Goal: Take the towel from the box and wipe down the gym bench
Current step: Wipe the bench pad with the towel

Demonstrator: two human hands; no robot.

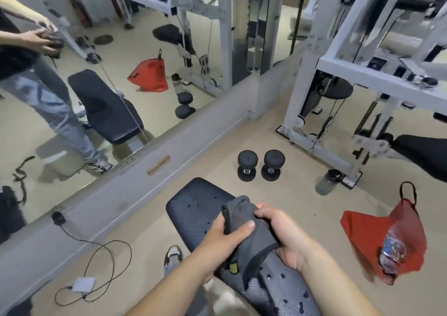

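A dark grey towel point(251, 228) is bunched between both my hands, just above the black padded gym bench point(193, 209). My left hand point(225, 240) grips its left side with the thumb laid over the cloth. My right hand point(283, 236) holds its right side, fingers curled round the fabric. A loose end of the towel hangs down onto the bench pad, which carries several dark spots. The red fabric box point(384, 238) lies collapsed on the floor to my right, with a clear plastic wrapper in it.
Two black dumbbells point(260, 164) stand on the floor beyond the bench, with a bottle point(327, 181) to their right. A white cable machine point(338, 93) fills the right. A wall mirror point(96, 73) runs along the left. A charger and cable point(96, 272) lie on the floor at lower left.
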